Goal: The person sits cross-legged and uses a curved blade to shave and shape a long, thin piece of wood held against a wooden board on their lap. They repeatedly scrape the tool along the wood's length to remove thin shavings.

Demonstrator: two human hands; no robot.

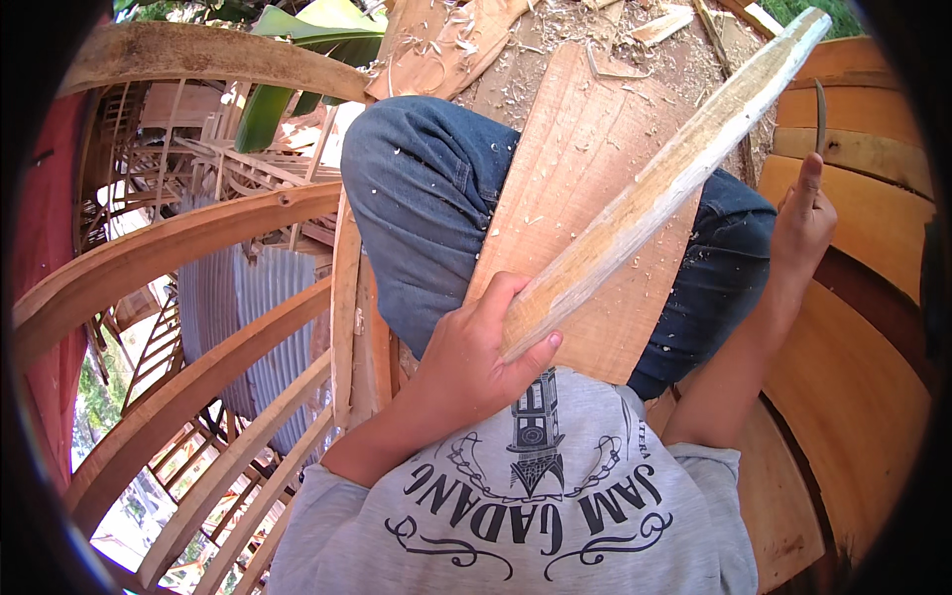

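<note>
My left hand [474,349] is wrapped round the near end of a long wooden stick [659,193], thumb along its side. The stick slants up to the far right, over a broad, flat plank [555,188] lying across my lap. Pale shaved patches show along its surface and at the far tip. Off to the right, my right hand [801,223] is raised and closed on a knife with a narrow, curved blade [821,114]; its handle is hidden in the fist. The blade stands apart from the stick.
Curved wooden ribs [188,238] rise on the left, with corrugated metal sheets [263,327] beyond them. Curved planking [843,367] forms a wall close on the right. Wood shavings [516,59] litter the boards ahead. A green leaf [322,35] hangs at the far left.
</note>
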